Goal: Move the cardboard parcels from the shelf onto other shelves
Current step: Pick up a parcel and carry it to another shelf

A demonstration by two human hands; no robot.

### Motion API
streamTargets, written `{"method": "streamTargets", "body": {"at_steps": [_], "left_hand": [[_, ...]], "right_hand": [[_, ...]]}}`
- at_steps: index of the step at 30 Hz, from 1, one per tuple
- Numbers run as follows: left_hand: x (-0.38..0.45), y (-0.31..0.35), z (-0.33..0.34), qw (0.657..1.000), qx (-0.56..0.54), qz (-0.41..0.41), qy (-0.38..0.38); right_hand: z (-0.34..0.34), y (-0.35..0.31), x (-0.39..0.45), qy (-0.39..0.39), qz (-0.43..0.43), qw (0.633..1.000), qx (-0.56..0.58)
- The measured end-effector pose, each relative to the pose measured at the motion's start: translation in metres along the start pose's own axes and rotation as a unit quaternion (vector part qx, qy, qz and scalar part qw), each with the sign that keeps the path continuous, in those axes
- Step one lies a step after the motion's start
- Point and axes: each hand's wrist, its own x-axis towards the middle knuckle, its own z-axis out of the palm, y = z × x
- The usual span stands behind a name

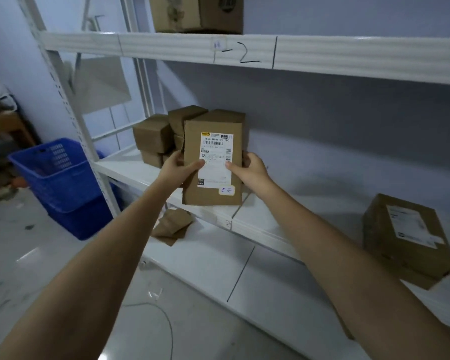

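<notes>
White metal shelving (244,224) stood against a pale bluish wall, its boards smooth and glossy, its uprights punched with rows of slots. The floor (63,268) was light, shiny tile with scraps and a thin cable lying on it. A blue plastic crate (60,178) with a slotted wall sat on the floor to the left of the rack, and a wooden piece of furniture stood further left.

The edge of the upper shelf (244,49) carried a handwritten "1-2" in black marker between two drawn lines.

A person held a flat rectangular cardboard parcel (213,157) upright in front of the middle shelf. The left hand (178,168) gripped its left edge and the right hand (252,170) its right edge, fingers wrapped behind and thumbs pressed on the front. Its white shipping label (215,159) showed a barcode and a line reading roughly "160A B748 00 PDD"; the smaller print was too blurred to read.

Behind it, several plain brown boxes (153,136) were stacked at the shelf's left end. Another labelled carton (405,237) lay at the right, one more box (198,14) stood on the top shelf, and crumpled cardboard (172,224) lay on the shelf below.
</notes>
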Motion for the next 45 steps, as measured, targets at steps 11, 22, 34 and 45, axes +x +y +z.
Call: {"method": "streamTargets", "body": {"at_steps": [11, 22, 34, 45], "left_hand": [[0.016, 0.007, -0.189, 0.992, 0.027, 0.099, 0.079], [0.080, 0.087, -0.299, 0.961, 0.018, 0.233, 0.149], [0.213, 0.201, -0.326, 0.924, -0.018, 0.367, 0.107], [0.318, 0.212, -0.357, 0.900, -0.114, 0.421, 0.012]], "right_hand": [[0.137, -0.101, 0.006, -0.029, -0.118, 0.992, 0.016], [0.203, -0.225, 0.055, 0.023, -0.255, 0.965, 0.048], [0.189, -0.331, 0.158, 0.130, -0.355, 0.923, 0.070], [0.231, -0.374, 0.212, 0.225, -0.384, 0.894, -0.053]]}}
